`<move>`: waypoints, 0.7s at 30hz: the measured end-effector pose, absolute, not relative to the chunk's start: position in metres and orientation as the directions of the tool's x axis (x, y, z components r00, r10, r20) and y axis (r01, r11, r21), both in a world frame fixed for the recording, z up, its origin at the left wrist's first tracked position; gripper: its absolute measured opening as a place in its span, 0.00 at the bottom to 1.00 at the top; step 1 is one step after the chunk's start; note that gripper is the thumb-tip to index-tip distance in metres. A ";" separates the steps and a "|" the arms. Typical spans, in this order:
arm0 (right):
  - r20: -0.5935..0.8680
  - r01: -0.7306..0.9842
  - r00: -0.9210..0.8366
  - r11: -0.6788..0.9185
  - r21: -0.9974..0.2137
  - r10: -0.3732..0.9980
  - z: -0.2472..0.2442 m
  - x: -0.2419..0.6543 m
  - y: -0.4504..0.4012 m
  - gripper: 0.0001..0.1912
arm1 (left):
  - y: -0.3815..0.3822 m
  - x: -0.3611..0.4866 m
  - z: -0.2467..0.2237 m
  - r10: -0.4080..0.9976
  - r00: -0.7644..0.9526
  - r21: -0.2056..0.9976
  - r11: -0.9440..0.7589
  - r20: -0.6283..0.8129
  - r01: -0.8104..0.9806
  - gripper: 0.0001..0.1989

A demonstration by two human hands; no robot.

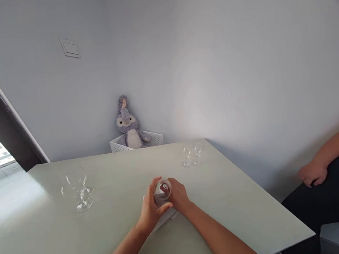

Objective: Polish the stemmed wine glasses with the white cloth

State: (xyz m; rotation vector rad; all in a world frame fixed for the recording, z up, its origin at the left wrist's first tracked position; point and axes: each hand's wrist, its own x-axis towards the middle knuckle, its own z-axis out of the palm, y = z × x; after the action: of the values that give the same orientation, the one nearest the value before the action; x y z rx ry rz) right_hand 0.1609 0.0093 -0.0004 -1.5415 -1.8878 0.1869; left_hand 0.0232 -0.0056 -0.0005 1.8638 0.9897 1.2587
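Note:
Near the middle of the pale table, a clear glass (162, 190) is between my two hands, its round rim facing up toward me. My left hand (151, 208) curves around the glass's left side, with thumb and fingers on it. Against its right side is my right hand (178, 193), its fingers bent and partly hidden behind the glass. A white cloth (165, 220) lies beneath the hands, partly covered by them; whether my right hand grips it too is hidden.
Stemmed glasses (84, 204) stand at the left of the table (109, 241), and two small ones (186, 164) near its far right corner. Behind the far edge, a plush toy (133, 139) sits in a white basket (158, 139). At the right, a person's hand (313, 173) rests on their leg.

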 end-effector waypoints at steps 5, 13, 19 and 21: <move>0.239 0.757 0.155 0.041 -0.653 0.959 0.003 0.188 0.048 0.14 | 0.012 0.012 -0.016 0.929 0.246 0.854 -0.356 0.278 0.378 0.29; 0.108 0.747 0.246 -0.118 -0.654 0.963 -0.009 0.214 0.092 0.15 | 0.016 0.010 -0.018 0.928 0.271 0.841 -0.353 0.257 0.411 0.16; 0.081 0.745 0.284 -0.167 -0.646 0.955 -0.006 0.226 0.100 0.14 | 0.015 0.009 -0.017 0.912 0.315 0.802 -0.388 0.263 0.454 0.14; 0.081 0.745 0.298 -0.178 -0.643 0.951 -0.005 0.230 0.102 0.13 | 0.015 0.009 -0.017 0.910 0.321 0.794 -0.392 0.262 0.464 0.14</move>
State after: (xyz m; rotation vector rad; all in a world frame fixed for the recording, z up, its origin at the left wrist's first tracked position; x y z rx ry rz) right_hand 0.2302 0.1018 -0.0052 -1.9859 -1.5057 0.4583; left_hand 0.0091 0.0150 -0.0171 1.9872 1.2076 0.9567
